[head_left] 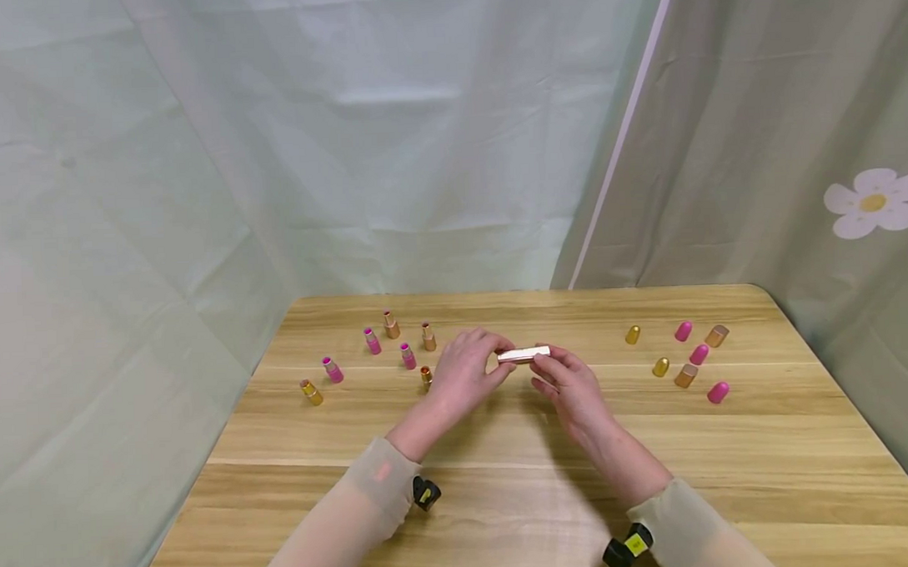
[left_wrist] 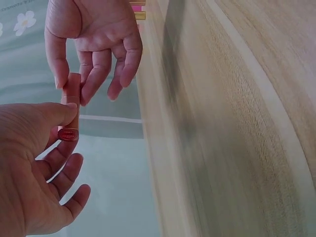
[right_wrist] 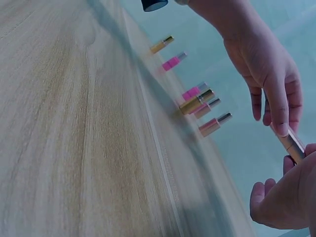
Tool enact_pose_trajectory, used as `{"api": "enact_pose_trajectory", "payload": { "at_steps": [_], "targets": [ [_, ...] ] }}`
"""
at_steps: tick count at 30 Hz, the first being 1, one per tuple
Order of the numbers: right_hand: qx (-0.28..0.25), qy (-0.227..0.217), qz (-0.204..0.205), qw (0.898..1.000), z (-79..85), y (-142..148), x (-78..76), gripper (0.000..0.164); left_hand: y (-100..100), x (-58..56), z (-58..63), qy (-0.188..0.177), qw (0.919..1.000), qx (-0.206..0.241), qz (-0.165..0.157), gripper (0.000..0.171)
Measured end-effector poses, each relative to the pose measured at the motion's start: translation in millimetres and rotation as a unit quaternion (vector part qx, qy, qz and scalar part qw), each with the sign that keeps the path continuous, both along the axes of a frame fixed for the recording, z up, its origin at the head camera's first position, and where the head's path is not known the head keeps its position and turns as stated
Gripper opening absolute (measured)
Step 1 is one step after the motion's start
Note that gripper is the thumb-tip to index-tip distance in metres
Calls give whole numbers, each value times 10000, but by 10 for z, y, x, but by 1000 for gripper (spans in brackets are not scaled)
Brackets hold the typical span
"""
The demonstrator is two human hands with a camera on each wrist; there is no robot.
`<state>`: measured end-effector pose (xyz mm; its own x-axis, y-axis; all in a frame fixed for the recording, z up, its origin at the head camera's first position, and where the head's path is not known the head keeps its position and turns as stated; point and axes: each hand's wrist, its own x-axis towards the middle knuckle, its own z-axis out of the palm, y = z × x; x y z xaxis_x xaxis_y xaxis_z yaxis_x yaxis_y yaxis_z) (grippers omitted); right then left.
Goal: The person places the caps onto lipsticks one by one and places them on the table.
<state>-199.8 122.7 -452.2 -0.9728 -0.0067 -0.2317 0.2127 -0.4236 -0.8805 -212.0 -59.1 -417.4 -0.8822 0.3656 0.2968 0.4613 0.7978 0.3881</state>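
Observation:
A capped rose-gold lipstick tube [head_left: 524, 354] lies almost level between my two hands above the table. My left hand [head_left: 463, 373] pinches its left end between thumb and fingers, the other fingers loosely bent. At the opposite end, my right hand [head_left: 574, 389] grips the tube with thumb and fingertips. A red oval label [left_wrist: 68, 134] shows on the tube's base in the left wrist view. Close beside my left hand stands an uncapped gold lipstick [head_left: 425, 377], partly hidden by that hand.
On the left stand uncapped lipsticks: pink ones [head_left: 333, 369], rose-gold ones [head_left: 391, 325] and another gold one [head_left: 311, 393]. Loose caps lie or stand at right: pink [head_left: 717, 393], gold [head_left: 660, 366] and rose-gold [head_left: 686, 375]. Curtains [head_left: 419, 151] hang behind the wooden table [head_left: 791, 472].

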Motion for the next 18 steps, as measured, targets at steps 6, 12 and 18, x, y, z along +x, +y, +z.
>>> {"api": "enact_pose_trajectory", "payload": {
  "at_steps": [6,12,18],
  "targets": [
    [8,364,-45,9993,25,-9,17,47,23,15,-34,-148,9994,320,74,20],
    [138,486,-58,9987,33,-22,27,25,59,69,-85,-316,9943,1012,114,22],
    [452,456,-38,9979,12,-34,22,25,106,95,-122,-444,9900,1331,116,23]
  ]
}}
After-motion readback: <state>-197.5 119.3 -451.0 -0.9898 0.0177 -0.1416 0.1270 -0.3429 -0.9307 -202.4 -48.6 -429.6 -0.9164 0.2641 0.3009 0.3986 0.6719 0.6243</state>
